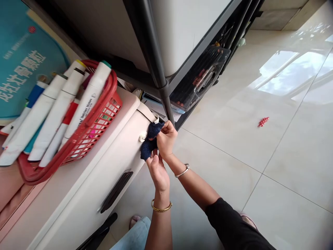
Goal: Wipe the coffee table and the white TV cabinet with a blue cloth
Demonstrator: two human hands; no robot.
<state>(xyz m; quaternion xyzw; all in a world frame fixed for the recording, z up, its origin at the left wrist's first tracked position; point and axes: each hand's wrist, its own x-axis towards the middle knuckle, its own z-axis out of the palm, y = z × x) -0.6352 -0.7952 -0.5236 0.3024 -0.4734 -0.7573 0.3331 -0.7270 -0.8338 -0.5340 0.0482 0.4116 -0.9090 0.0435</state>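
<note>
Clearly, fingers (169, 127) pinch navy cloth (148, 148); teal panel (28, 66) reads "壮骨颗粒".

We look through one camera worn on the head, facing forward and steeply down from above, with the left hand (159, 173) and right hand (166, 140) near the middle of our view. The white cabinet (88, 198) slants across it. We have the red plastic basket (97, 126) close on the left, the tiled floor (229, 139) farther below on the right.
</note>
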